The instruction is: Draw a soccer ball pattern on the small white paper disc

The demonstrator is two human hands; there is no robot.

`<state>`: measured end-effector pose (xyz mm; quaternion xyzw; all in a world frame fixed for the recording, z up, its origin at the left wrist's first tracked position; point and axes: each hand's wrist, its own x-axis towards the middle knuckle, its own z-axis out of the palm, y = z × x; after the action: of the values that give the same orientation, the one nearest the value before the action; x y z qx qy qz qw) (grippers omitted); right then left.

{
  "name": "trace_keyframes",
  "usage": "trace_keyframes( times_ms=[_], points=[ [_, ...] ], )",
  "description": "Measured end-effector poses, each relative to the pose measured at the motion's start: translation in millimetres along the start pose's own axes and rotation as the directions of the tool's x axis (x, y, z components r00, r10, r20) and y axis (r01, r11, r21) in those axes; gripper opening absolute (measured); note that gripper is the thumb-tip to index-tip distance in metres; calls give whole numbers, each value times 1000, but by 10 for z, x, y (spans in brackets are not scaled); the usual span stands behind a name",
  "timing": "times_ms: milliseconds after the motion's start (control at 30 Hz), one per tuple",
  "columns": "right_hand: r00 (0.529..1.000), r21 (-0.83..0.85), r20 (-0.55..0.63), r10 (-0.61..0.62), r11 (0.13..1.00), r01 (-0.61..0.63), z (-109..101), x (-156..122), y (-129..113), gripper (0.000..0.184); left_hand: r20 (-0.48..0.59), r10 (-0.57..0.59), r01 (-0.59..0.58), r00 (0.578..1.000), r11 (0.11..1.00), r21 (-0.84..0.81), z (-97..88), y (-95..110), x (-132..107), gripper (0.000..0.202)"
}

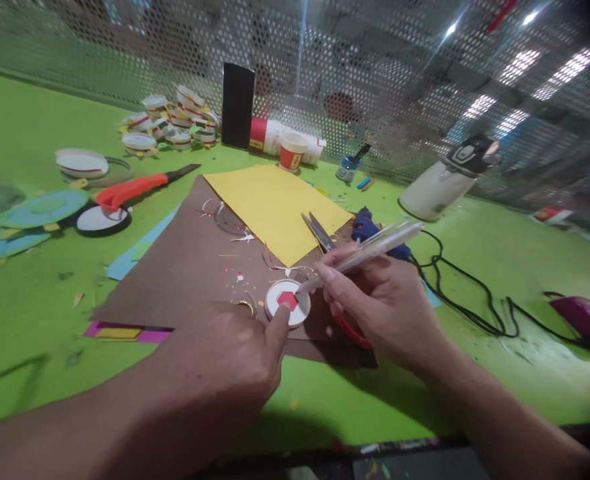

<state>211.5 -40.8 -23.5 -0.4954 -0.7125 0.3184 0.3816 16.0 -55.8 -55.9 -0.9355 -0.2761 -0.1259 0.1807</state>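
L hand (225, 353) reaches in palm-down w/ one digit pressed on the red hexagon (288, 298) in the middle of the white disc (273, 305), prob. to stop it turning or sliding; the other fingers are curled, but the view's too poor there to tell if they close on anything. R hand (379, 307) has a clear pen-like tool (385, 245) pinched like a pencil, slanted so its tip comes in low at the hexagon's edge, which looks chosen for fine control. Disc lies flat on the brown sheet (175, 267), near its front edge & between both hands, so it's in easy reach; the sheet likely doubles as a work mat, given the paper scraps on it. Red-handled scissors (319, 231) show either side of R hand, blades above, handles below. Materials: disc is round w/ a pale rim, hexagon flat & straight-sided; brown & yellow sheets (275, 207) look like matte card, angular, one overlapping the other. Tool's see-through & shiny, prob. plastic. Green tabletop (465, 233) is smooth, a bit stained; perforated screen (125, 67) behind, w/ a pile of small round pieces (175, 120) in front, stacked loosely, prob. kept clear of the work spot.
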Motion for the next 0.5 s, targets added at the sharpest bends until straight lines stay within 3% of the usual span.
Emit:
trace_keyframes(
  times_ms=[100, 267, 500],
  points=[
    [1000, 3, -2, 2, 1000, -2, 2, -7, -13, 15, -21, 0, 1, 1000, 1000, 27, -16, 4, 1, 28],
    [1000, 19, 0, 7, 1000, -7, 11, -1, -9, 15, 42, -16, 15, 999, 999, 36, -37, 21, -19, 27],
    [1000, 21, 8, 27, 999, -27, 24, 10, -8, 14, 17, -3, 3, 1000, 1000, 22, -14, -7, -2, 25]
  ],
)
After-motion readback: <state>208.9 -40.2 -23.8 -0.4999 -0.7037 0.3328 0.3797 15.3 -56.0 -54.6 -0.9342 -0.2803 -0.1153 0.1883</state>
